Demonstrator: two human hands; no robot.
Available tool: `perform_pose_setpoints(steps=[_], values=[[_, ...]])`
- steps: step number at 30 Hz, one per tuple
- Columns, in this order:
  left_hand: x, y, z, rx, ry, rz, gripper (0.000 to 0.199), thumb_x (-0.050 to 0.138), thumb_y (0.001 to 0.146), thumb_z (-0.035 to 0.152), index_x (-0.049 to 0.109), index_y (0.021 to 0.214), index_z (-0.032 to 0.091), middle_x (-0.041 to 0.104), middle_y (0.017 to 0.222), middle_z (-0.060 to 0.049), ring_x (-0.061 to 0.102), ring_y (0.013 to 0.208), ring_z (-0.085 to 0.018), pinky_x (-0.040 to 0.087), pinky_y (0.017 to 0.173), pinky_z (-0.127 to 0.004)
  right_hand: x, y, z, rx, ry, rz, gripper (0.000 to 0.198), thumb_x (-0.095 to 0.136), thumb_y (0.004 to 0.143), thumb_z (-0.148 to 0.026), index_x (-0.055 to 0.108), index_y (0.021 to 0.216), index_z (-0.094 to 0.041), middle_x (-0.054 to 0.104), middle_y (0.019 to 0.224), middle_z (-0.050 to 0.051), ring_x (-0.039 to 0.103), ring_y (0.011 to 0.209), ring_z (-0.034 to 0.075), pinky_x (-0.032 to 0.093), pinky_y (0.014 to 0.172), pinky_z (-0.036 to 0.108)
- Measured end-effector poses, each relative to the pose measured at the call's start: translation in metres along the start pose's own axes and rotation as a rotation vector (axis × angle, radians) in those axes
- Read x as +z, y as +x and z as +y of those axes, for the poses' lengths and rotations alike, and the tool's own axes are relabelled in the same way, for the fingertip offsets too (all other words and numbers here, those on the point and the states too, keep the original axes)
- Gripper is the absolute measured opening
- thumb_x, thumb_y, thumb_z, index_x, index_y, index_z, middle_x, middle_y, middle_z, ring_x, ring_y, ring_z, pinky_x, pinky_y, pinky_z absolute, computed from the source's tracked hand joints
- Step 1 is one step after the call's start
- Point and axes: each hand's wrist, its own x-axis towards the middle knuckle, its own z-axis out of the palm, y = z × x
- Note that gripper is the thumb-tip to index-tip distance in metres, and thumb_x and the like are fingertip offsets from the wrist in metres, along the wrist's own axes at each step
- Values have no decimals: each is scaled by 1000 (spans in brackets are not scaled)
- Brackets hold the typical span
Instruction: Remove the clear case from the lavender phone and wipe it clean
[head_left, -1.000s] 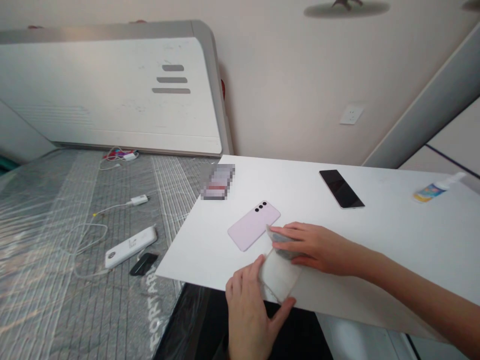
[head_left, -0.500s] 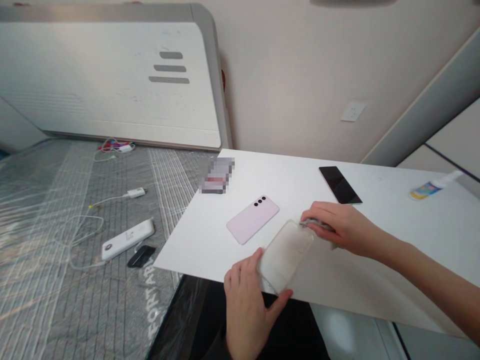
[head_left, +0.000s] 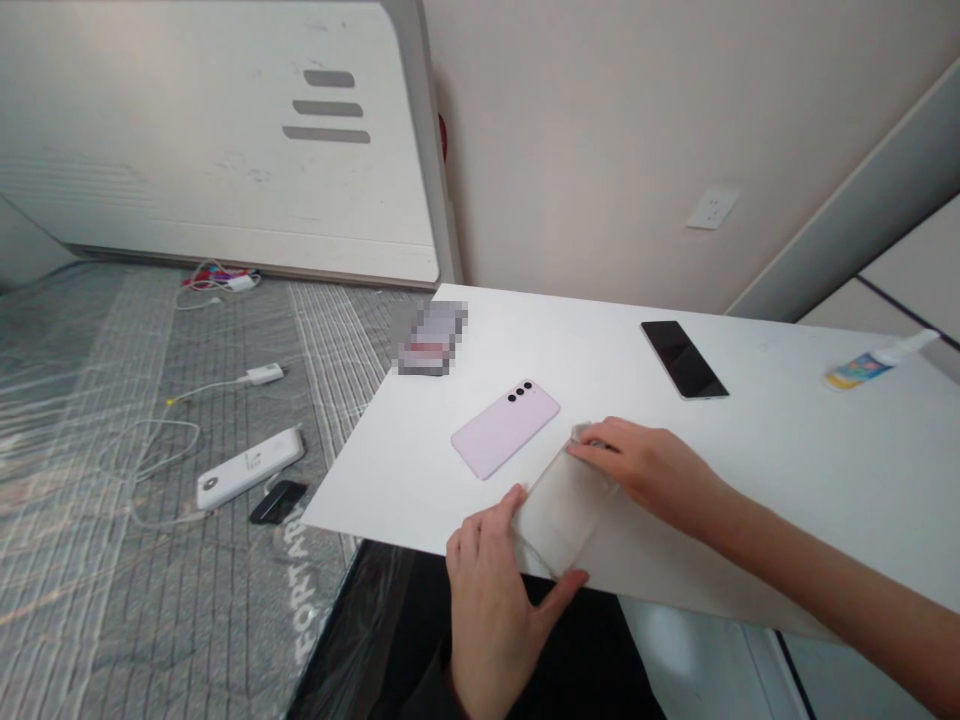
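Observation:
A clear phone case point(head_left: 559, 510) lies at the near edge of the white table point(head_left: 787, 450). My left hand point(head_left: 495, 610) grips its near end between thumb and fingers. My right hand point(head_left: 645, 470) presses a small grey cloth point(head_left: 583, 434) flat onto the case's far end. A pale pink phone point(head_left: 505, 428) lies face down just beyond the case, its three camera lenses up.
A black phone point(head_left: 683, 359) lies face up further back; a small spray bottle point(head_left: 874, 362) lies at the far right. Left of the table is a plastic-wrapped mattress point(head_left: 112, 580) with a white power bank point(head_left: 250, 469), a small black object point(head_left: 277, 501) and white cables point(head_left: 225, 383).
My right hand with the cloth slid from the case's middle out to the right, then back onto the case's far end. My left hand kept its hold.

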Motion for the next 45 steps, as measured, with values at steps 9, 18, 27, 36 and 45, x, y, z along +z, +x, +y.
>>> perform_pose_setpoints(steps=[9, 18, 27, 36, 45], values=[[-1, 4, 2, -28, -27, 3, 93, 93, 65, 48, 43, 138, 20, 66, 123, -10, 60, 104, -29, 47, 90, -43, 6, 8, -6, -51, 227, -14, 21, 55, 95, -4, 67, 109, -16, 71, 105, 9, 67, 97, 23, 57, 84, 35], [-1, 2, 2, -52, -31, 0, 98, 96, 61, 43, 42, 139, 20, 66, 120, -9, 60, 103, -28, 46, 90, -42, 15, 16, -11, -62, 414, -37, 26, 57, 98, -7, 70, 117, -19, 71, 114, 6, 68, 99, 19, 55, 87, 32], [-3, 4, 4, -73, -51, -38, 89, 90, 69, 34, 39, 141, 21, 65, 124, -9, 58, 106, -29, 46, 92, -44, -21, 13, -18, -78, 304, -406, 28, 64, 85, 2, 77, 89, -23, 68, 85, -1, 63, 74, 15, 46, 67, 26], [-2, 5, 5, -16, -24, 0, 76, 83, 74, 33, 44, 138, 19, 66, 124, -10, 58, 105, -29, 44, 91, -44, -27, 24, 31, 89, -119, -272, 29, 62, 81, 6, 75, 87, -19, 70, 90, 5, 65, 82, 23, 46, 66, 31], [3, -1, 3, 21, 5, 42, 76, 81, 79, 43, 44, 140, 15, 66, 124, -12, 58, 107, -29, 43, 94, -44, 3, 13, -24, -131, 2, -43, 20, 62, 91, -5, 69, 105, -17, 67, 95, 5, 61, 82, 19, 46, 62, 28]])
